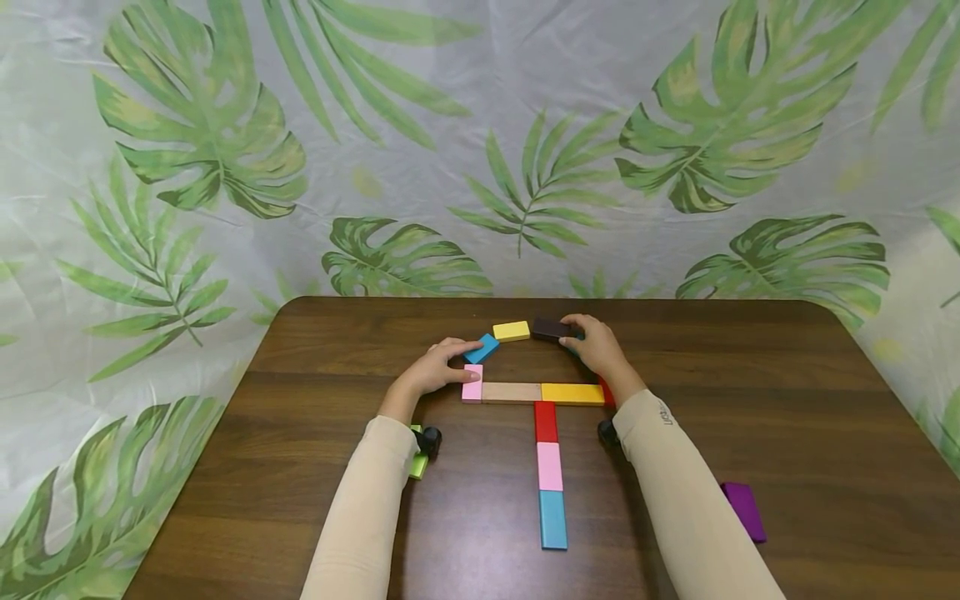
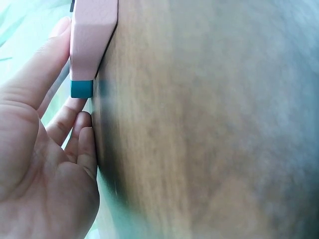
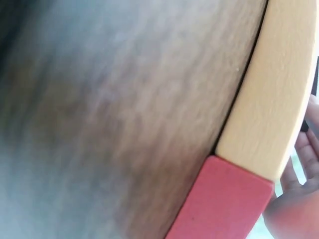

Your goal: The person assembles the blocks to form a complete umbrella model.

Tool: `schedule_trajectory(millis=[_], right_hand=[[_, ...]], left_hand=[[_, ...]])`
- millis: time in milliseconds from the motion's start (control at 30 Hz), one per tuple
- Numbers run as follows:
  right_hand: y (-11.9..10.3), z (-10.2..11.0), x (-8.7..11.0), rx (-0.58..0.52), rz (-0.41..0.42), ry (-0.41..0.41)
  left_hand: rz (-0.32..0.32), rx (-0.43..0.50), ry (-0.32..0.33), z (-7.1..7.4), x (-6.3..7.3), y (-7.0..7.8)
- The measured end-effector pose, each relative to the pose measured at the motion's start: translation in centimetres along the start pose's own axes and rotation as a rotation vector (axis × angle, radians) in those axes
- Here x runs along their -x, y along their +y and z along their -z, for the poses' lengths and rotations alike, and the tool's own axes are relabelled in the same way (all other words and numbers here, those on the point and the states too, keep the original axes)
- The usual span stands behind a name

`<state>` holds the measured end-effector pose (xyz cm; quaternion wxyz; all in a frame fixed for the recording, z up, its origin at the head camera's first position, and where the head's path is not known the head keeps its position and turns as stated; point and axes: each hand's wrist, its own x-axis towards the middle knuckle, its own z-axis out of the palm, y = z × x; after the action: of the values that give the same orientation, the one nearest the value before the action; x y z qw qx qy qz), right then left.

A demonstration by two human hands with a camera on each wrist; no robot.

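Note:
My left hand (image 1: 429, 371) lies over the left side of an outline of wooden blocks. Its fingertips touch a blue block (image 1: 482, 348), and its thumb rests against an upright pink block (image 1: 472, 383). The left wrist view shows the thumb along the pink block (image 2: 93, 40), the other fingers extended near the teal end (image 2: 81, 89). At the outline's top right, my right hand (image 1: 600, 346) pinches the end of a dark block (image 1: 550, 330) between thumb and forefinger. A teal block (image 1: 574, 343) is mostly hidden under that hand.
A yellow block (image 1: 512, 332) sits at the outline's top. Natural wood (image 1: 512, 392) and orange-yellow (image 1: 572, 394) blocks form its base; a red one (image 1: 607, 392) is partly covered. Red, pink and light-blue blocks (image 1: 553, 519) run downward. Green (image 1: 417, 465) and purple (image 1: 744, 512) blocks lie apart.

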<state>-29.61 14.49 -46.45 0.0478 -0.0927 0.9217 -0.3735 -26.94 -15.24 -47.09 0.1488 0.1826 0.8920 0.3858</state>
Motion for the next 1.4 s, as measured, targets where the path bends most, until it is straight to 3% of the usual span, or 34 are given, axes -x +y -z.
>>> schedule_trajectory(millis=[1033, 1233, 1400], right_hand=[[0.1, -0.3, 0.0, 0.039, -0.064, -0.023], [0.1, -0.3, 0.0, 0.024, -0.055, -0.022], [0.3, -0.2, -0.1, -0.003, -0.054, -0.033]], left_hand=[[0.01, 0.019, 0.005, 0.1, 0.0, 0.0], [0.0, -0.016, 0.053, 0.1, -0.5, 0.4], [0.029, -0.062, 0.117, -0.1, -1.2, 1.2]])
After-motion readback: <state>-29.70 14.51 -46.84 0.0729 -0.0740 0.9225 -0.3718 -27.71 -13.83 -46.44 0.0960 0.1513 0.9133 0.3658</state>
